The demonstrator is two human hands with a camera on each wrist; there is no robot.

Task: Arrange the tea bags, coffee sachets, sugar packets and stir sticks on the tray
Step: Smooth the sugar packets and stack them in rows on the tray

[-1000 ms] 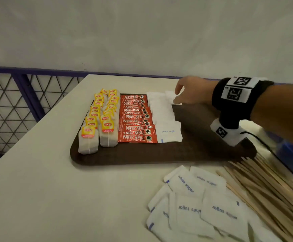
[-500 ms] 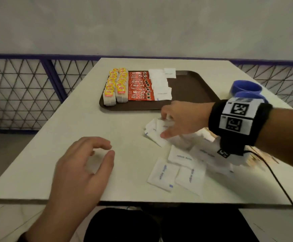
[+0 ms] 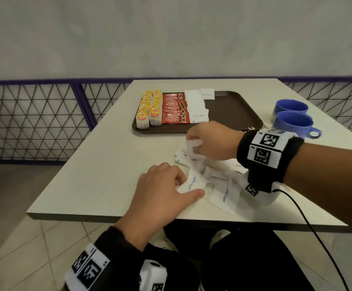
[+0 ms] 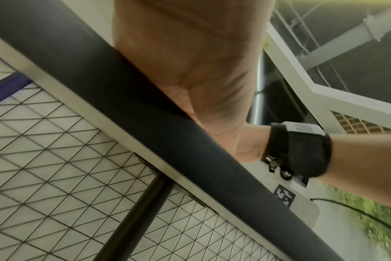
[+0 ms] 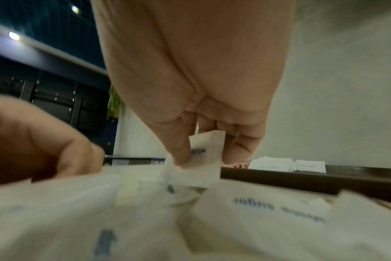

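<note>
Brown plastic tray (image 3: 233, 106) w/ a raised rounded rim sat at the far end of a smooth off-white table (image 3: 99, 164). On its left part, in neat columns: paper tea bags (image 3: 147, 111) w/ yellow tags, then glossy red coffee sachets (image 3: 174, 110), then flat white sugar packets (image 3: 196, 103) overlapping like shingles, one more lying apart near the far rim. Right part of the tray was bare brown.

Near edge of the table: a loose pile of sugar packets (image 3: 219, 179), thin white paper rectangles w/ blue print, lying every which way. Right hand (image 3: 210, 141) was over the far side of that pile, thumb & fingers pinching one packet (image 5: 207, 151) upright by its top edge, its lower edge touching the packets below. Left hand (image 3: 164, 190) lay on the near-left side of the pile, fingers curled, thumb stretched along the near edge of another packet (image 3: 192, 183), fingertips on it; a true pinch or just pressing, couldn't tell. Left wrist cam showed only the heel of the hand against the dark table edge.

Two blue round cups (image 3: 292, 116) stood right of the tray. Thin wooden stir sticks (image 3: 249, 129) barely showed behind the right wrist, just off the tray's near-right corner.
</note>
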